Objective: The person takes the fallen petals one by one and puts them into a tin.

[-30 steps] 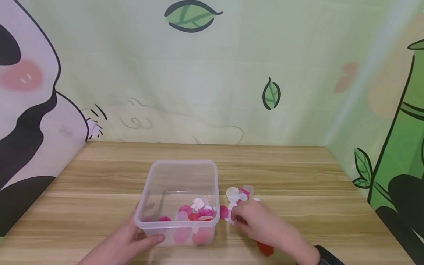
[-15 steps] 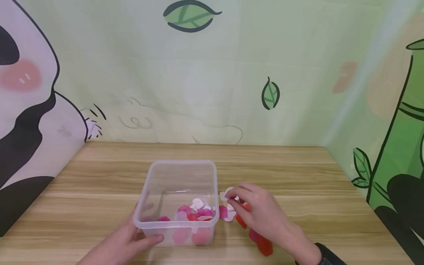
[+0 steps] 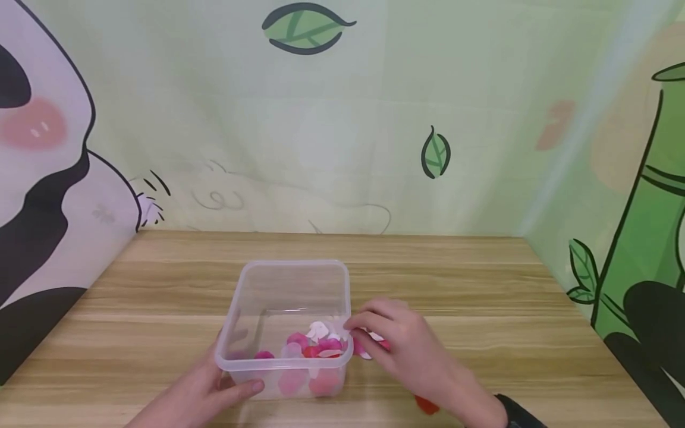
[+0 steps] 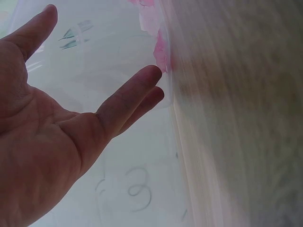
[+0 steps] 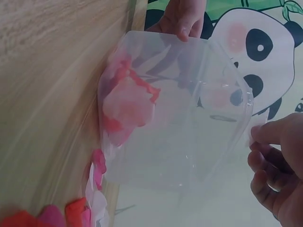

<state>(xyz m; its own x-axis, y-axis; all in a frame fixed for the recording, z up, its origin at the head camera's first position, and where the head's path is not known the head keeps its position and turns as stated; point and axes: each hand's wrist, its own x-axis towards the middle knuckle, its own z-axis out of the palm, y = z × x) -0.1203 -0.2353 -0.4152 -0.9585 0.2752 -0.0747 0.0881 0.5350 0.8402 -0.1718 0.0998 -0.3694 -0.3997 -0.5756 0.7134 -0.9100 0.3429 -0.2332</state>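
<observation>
A clear plastic box (image 3: pixel 285 363) stands on the table with pink, white and red petals (image 3: pixel 327 343) inside. My left hand (image 3: pixel 206 383) rests against its near left corner, thumb along the front wall; in the left wrist view its fingers (image 4: pixel 128 99) are straight against the clear wall. My right hand (image 3: pixel 409 345) is at the box's right rim, pinching a pale petal (image 5: pixel 256 130) between thumb and forefinger. Loose petals (image 5: pixel 97 205) lie just right of the box, partly hidden by this hand in the head view. A red petal (image 3: pixel 427 405) shows beneath the right wrist.
The wood-grain table (image 3: pixel 455 267) reaches back to a green printed cloth (image 3: pixel 342 148) with leaves, bamboo and a panda (image 3: pixel 43 160). The box's raised rim (image 3: pixel 295 261) stands between my two hands.
My right hand went from the loose petals on the table, lifting a pale petal, leftward to the box's right rim. The left hand and box stayed in place.
</observation>
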